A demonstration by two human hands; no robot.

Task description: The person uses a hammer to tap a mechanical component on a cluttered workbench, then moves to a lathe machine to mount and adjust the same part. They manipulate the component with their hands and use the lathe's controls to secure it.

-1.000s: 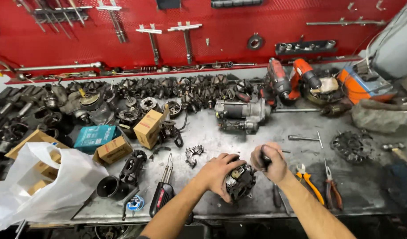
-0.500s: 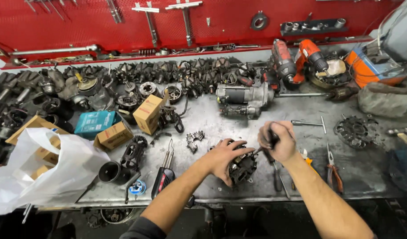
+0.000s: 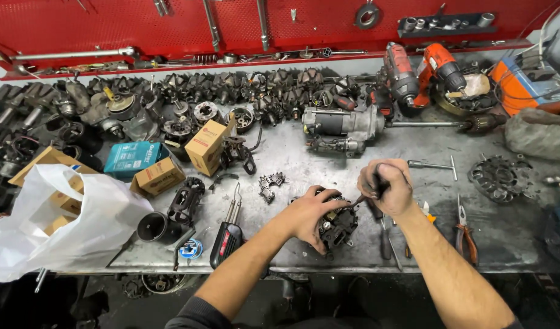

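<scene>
From my head camera, my left hand [image 3: 307,214] wraps around the dark alternator part [image 3: 336,226] at the desk's [image 3: 365,173] front edge, while my right hand [image 3: 386,186] grips a screwdriver [image 3: 368,194] whose tip meets it.

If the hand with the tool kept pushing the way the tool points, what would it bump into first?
Probably the dark round motor part. The right hand aims its tool down-left, and the tip seems already at that part, which the left hand grips. Depth is hard to judge.

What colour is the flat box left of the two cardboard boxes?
Teal box, seen in the head view.
</scene>
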